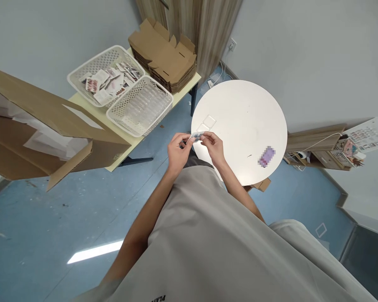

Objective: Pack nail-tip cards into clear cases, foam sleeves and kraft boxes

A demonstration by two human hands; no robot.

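Observation:
Between both hands, at the near left edge of the round white table (239, 109), is a small flat packet (196, 136) with a dark bluish pattern and pale edges. My left hand (178, 153) pinches its left end between thumb and fingers. Its right end is pinched by my right hand (214, 147). Fingers cover parts of the packet, so its exact kind is hard to make out. Just beyond my hands lies an opened clear plastic case (209, 121) on the tabletop, its two halves side by side.
Left, a pale yellow table (179, 97) bears a basket of small packets (69, 79), a basket of clear plastic cases (113, 119) and stacked flat cardboard boxes (164, 54). A large open carton (72, 134) stands nearer. A blurred purple object (266, 157) lies on the round table.

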